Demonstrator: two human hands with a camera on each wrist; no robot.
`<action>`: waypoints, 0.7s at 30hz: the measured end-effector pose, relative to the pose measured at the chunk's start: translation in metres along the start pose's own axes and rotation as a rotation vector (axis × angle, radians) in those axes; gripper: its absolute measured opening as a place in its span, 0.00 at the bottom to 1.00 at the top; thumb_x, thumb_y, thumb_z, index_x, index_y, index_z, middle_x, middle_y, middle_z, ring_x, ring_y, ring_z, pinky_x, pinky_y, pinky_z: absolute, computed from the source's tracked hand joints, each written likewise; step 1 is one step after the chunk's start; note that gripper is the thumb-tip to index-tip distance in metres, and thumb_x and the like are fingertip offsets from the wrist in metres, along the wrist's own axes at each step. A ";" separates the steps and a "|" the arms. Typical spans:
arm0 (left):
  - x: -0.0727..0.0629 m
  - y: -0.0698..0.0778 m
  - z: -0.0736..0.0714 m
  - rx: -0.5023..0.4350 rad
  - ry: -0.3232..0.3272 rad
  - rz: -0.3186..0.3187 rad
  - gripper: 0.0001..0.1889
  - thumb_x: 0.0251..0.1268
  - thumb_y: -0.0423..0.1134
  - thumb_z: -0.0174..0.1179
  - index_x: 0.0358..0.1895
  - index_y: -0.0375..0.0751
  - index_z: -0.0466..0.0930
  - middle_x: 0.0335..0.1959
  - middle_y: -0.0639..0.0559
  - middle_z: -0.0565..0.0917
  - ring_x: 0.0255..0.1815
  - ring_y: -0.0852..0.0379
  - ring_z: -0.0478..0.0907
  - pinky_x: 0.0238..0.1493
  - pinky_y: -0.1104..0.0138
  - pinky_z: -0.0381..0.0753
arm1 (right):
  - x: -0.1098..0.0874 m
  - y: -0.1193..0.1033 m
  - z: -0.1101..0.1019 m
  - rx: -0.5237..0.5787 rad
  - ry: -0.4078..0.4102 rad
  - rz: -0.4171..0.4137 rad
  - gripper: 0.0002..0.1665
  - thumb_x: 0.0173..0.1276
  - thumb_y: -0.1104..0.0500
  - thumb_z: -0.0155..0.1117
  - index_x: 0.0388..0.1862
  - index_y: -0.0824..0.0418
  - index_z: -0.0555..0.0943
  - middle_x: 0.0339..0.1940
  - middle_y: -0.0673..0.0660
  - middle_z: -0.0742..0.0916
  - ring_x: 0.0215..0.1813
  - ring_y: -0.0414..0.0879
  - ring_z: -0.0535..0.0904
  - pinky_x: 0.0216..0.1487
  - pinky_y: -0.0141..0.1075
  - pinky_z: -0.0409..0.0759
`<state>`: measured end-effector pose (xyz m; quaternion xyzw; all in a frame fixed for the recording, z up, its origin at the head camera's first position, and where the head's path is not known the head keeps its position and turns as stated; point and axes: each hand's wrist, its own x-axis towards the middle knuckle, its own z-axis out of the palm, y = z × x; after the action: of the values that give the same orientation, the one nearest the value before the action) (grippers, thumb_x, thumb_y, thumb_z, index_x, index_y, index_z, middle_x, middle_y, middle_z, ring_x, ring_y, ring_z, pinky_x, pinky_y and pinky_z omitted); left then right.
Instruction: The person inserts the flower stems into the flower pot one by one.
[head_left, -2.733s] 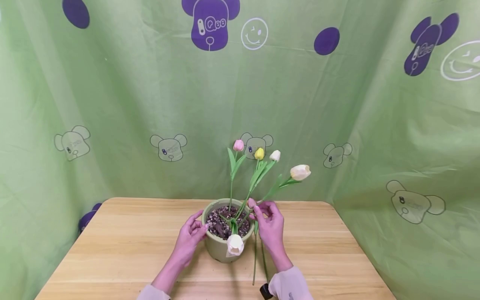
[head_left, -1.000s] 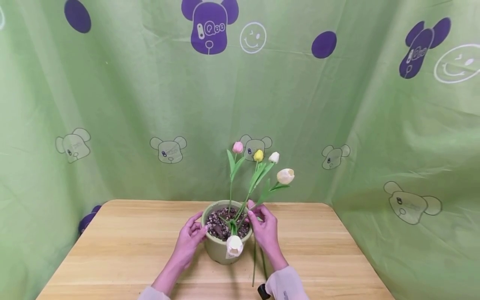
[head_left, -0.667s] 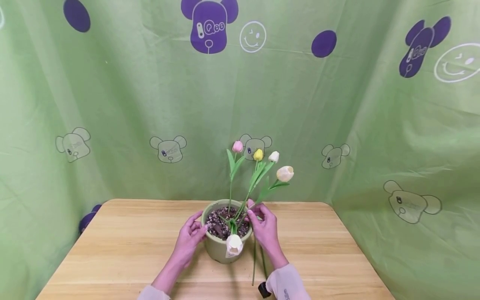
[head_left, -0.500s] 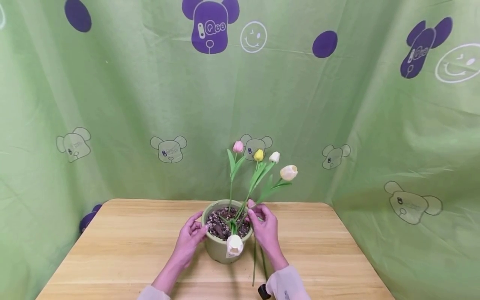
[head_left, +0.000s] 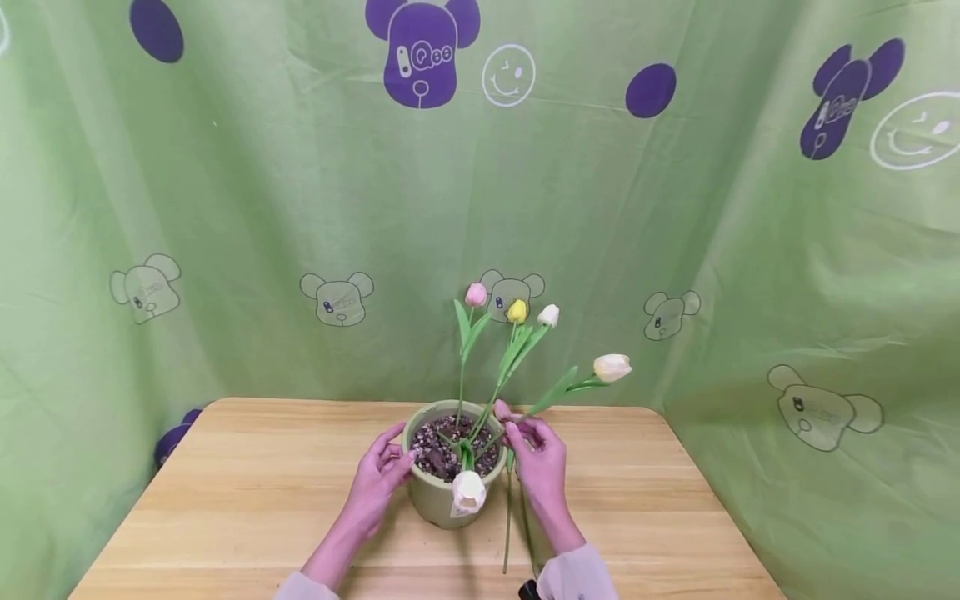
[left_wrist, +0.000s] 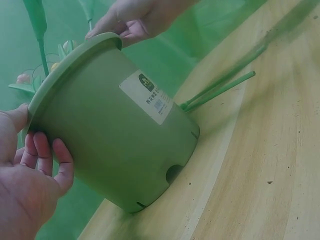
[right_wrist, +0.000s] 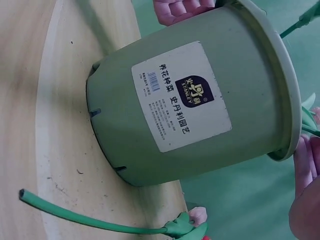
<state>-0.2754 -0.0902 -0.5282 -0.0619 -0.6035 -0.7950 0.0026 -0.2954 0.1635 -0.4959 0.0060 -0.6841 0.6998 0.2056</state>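
A pale green flower pot (head_left: 444, 504) of dark, speckled soil stands on the table. My left hand (head_left: 381, 479) grips its left rim, thumb on top and fingers curled beneath, as the left wrist view shows. At the right rim my right hand (head_left: 542, 462) pinches the stem of a cream tulip (head_left: 612, 367) leaning far right; where that stem ends is hidden. Upright in the pot are a pink tulip (head_left: 476, 294), a yellow tulip (head_left: 517, 312) and a small white tulip (head_left: 548, 316). Another white tulip (head_left: 469, 492) droops over the front rim.
Loose green stems (head_left: 507, 525) lie on the wooden table (head_left: 247, 500) right of the pot, partly under my right forearm. One loose flower has a pink bloom (right_wrist: 197, 216). A label (right_wrist: 182, 96) is stuck on the pot. Green printed curtains (head_left: 225, 208) surround the table.
The cream tulip came upright a little by one second ago, then swung right and lower. My right hand has shifted slightly right with its stem. The left hand and pot have stayed put.
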 end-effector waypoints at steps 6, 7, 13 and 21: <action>0.001 -0.002 -0.002 0.007 -0.006 0.001 0.36 0.71 0.31 0.63 0.79 0.36 0.59 0.46 0.48 0.78 0.44 0.60 0.81 0.50 0.70 0.86 | -0.002 0.004 -0.005 0.002 0.002 0.000 0.16 0.70 0.68 0.68 0.54 0.76 0.82 0.49 0.74 0.86 0.41 0.41 0.88 0.49 0.34 0.90; 0.001 -0.002 -0.002 0.007 -0.006 -0.001 0.36 0.71 0.31 0.63 0.79 0.37 0.59 0.46 0.48 0.78 0.44 0.59 0.81 0.50 0.70 0.86 | -0.002 0.004 -0.006 0.002 0.002 0.001 0.16 0.70 0.68 0.69 0.54 0.75 0.82 0.49 0.73 0.86 0.41 0.41 0.88 0.49 0.34 0.90; 0.000 -0.003 -0.001 -0.005 -0.002 -0.013 0.36 0.70 0.32 0.63 0.79 0.38 0.60 0.46 0.48 0.78 0.44 0.58 0.81 0.51 0.68 0.86 | -0.005 0.005 -0.009 0.012 0.011 0.009 0.17 0.70 0.67 0.69 0.54 0.76 0.81 0.48 0.72 0.87 0.42 0.42 0.88 0.50 0.35 0.90; 0.000 -0.001 0.000 -0.020 0.004 -0.008 0.35 0.70 0.30 0.63 0.78 0.38 0.61 0.46 0.48 0.78 0.43 0.59 0.81 0.49 0.70 0.86 | -0.006 0.007 -0.011 0.044 0.018 -0.009 0.18 0.69 0.68 0.70 0.52 0.79 0.80 0.44 0.67 0.88 0.39 0.42 0.89 0.48 0.37 0.90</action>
<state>-0.2753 -0.0897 -0.5289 -0.0581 -0.5959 -0.8010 -0.0001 -0.2892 0.1730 -0.5049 0.0073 -0.6665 0.7139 0.2145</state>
